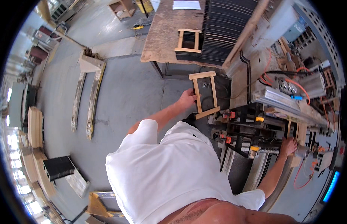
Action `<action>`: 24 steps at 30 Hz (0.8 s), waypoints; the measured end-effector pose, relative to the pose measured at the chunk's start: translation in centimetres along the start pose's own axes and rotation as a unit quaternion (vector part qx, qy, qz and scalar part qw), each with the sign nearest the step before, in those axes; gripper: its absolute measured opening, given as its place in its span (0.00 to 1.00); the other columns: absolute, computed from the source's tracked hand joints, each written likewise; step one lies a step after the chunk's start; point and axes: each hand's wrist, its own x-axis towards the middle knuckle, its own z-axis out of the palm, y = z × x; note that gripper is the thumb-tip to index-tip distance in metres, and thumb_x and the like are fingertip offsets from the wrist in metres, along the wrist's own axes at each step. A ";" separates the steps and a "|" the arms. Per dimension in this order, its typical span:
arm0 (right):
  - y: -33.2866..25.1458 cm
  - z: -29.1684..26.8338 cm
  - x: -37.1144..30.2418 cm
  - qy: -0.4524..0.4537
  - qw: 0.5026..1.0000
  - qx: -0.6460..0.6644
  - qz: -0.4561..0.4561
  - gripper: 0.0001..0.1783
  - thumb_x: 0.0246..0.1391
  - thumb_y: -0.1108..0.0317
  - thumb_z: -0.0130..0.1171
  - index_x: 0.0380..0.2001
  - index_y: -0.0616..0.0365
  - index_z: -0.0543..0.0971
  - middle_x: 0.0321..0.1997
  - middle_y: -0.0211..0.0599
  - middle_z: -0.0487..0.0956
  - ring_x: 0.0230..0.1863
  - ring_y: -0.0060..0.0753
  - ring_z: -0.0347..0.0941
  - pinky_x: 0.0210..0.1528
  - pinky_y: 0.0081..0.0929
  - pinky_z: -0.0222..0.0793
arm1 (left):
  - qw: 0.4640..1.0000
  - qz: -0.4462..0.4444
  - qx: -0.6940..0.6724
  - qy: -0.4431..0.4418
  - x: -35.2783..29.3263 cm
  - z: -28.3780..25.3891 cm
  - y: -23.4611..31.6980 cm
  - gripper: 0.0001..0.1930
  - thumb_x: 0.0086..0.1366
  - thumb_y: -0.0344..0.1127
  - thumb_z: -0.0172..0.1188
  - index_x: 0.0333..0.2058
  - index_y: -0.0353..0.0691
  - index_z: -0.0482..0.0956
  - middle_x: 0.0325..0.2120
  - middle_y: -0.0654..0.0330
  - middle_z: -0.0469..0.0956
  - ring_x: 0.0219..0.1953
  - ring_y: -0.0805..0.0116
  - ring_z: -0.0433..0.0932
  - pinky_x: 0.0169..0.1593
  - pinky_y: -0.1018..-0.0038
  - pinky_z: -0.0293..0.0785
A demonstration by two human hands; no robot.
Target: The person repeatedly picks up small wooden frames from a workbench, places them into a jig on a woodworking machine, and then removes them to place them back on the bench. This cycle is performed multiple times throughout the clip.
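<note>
Well left of the left hand's fingers [190, 95], 1 pallet truck [92, 64] with 2 forks [93, 112] stands on grey floor [125, 86]. Ahead of the fingers, 1 white sheet [186, 5] lies on a brown table [164, 30].

The left hand [187, 98] is extended forward, its fingers curled and closed in a pinching grip. The left forearm [156, 116] is stretched behind and to the left of that grip, with the wrist held nearly straight. The right hand [288, 146] is placed well apart, to the right of the left grip and lower. Its fingers appear to be bent, though their closure cannot be clearly made out. The right forearm [275, 173] is angled outward behind it.
</note>
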 end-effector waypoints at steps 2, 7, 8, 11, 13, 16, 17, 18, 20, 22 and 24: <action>-0.4 -0.6 -0.2 0.008 1.000 0.004 0.008 0.29 0.43 0.49 0.68 0.44 0.55 0.76 0.55 0.44 0.75 0.57 0.53 0.68 0.55 0.50 0.64 | 0.999 0.028 -0.036 0.003 0.4 -3.0 1.3 0.15 0.65 0.28 0.52 0.51 0.34 0.71 0.42 0.58 0.79 0.42 0.68 0.78 0.41 0.70 0.77; -2.1 -1.1 0.8 -0.035 0.997 -0.010 0.065 0.29 0.41 0.48 0.69 0.44 0.53 0.77 0.60 0.45 0.72 0.58 0.53 0.68 0.57 0.49 0.63 | 0.989 0.120 -0.052 0.074 3.2 -12.7 4.3 0.12 0.65 0.27 0.51 0.46 0.34 0.76 0.39 0.58 0.80 0.38 0.68 0.79 0.37 0.71 0.79; -3.0 -1.9 0.9 -0.046 0.995 -0.016 0.088 0.29 0.41 0.48 0.69 0.44 0.52 0.78 0.60 0.44 0.72 0.59 0.52 0.67 0.58 0.48 0.62 | 0.987 0.124 -0.039 0.093 4.4 -14.7 5.1 0.12 0.65 0.27 0.51 0.46 0.34 0.76 0.39 0.58 0.80 0.37 0.68 0.79 0.37 0.72 0.79; -2.3 -1.0 0.6 -0.044 0.991 -0.005 0.128 0.28 0.41 0.47 0.70 0.43 0.49 0.79 0.60 0.43 0.72 0.61 0.50 0.66 0.59 0.47 0.62 | 0.990 0.093 -0.047 0.095 9.2 -19.8 8.8 0.14 0.65 0.29 0.52 0.49 0.34 0.75 0.40 0.58 0.80 0.39 0.66 0.80 0.43 0.71 0.77; -3.1 -1.7 0.7 -0.050 0.987 0.023 0.148 0.27 0.42 0.47 0.69 0.43 0.49 0.79 0.61 0.42 0.72 0.61 0.50 0.66 0.59 0.48 0.63 | 0.986 0.104 -0.075 0.106 12.7 -22.7 10.9 0.14 0.65 0.28 0.52 0.48 0.31 0.75 0.40 0.57 0.80 0.37 0.67 0.81 0.37 0.74 0.78; -4.8 -3.2 0.3 0.102 0.979 0.123 0.123 0.22 0.45 0.51 0.68 0.37 0.55 0.81 0.45 0.43 0.78 0.50 0.50 0.72 0.51 0.45 0.68 | 0.986 0.108 -0.087 0.090 19.6 -25.5 13.3 0.17 0.65 0.29 0.51 0.51 0.30 0.73 0.40 0.57 0.80 0.36 0.67 0.81 0.38 0.73 0.78; -5.2 -3.3 0.0 0.162 0.969 0.156 0.105 0.21 0.46 0.52 0.68 0.35 0.57 0.80 0.39 0.43 0.80 0.44 0.51 0.74 0.47 0.44 0.70 | 0.987 0.100 -0.087 0.089 22.0 -26.1 13.9 0.17 0.65 0.29 0.51 0.52 0.30 0.72 0.40 0.56 0.80 0.36 0.67 0.81 0.38 0.73 0.78; -6.8 -4.2 -0.4 0.184 0.959 0.184 0.110 0.19 0.47 0.55 0.68 0.34 0.59 0.80 0.37 0.44 0.80 0.42 0.50 0.75 0.46 0.42 0.70 | 0.988 0.091 -0.086 0.090 24.2 -26.4 14.4 0.18 0.65 0.28 0.51 0.53 0.30 0.71 0.41 0.56 0.80 0.37 0.66 0.81 0.38 0.72 0.78; -9.4 -5.7 -2.4 0.210 0.939 0.254 0.097 0.16 0.50 0.62 0.66 0.36 0.63 0.80 0.41 0.47 0.80 0.41 0.49 0.76 0.48 0.40 0.70 | 0.992 0.075 -0.072 0.069 28.7 -25.6 15.4 0.18 0.64 0.28 0.51 0.52 0.29 0.72 0.39 0.54 0.81 0.36 0.65 0.81 0.38 0.70 0.79; -15.6 -9.0 -4.1 0.165 0.876 0.432 0.134 0.10 0.52 0.73 0.63 0.38 0.65 0.79 0.39 0.42 0.80 0.43 0.36 0.76 0.49 0.31 0.70 | 0.994 0.072 -0.038 0.069 33.4 -26.6 14.9 0.17 0.64 0.28 0.51 0.50 0.29 0.74 0.37 0.54 0.81 0.34 0.63 0.81 0.38 0.69 0.79; -18.8 -7.2 -7.0 0.161 0.810 0.544 0.148 0.13 0.53 0.77 0.60 0.43 0.66 0.76 0.42 0.39 0.80 0.43 0.31 0.75 0.49 0.27 0.69 | 0.996 0.057 -0.002 0.067 37.7 -26.4 13.6 0.16 0.63 0.28 0.51 0.48 0.28 0.76 0.35 0.54 0.81 0.34 0.63 0.82 0.38 0.68 0.79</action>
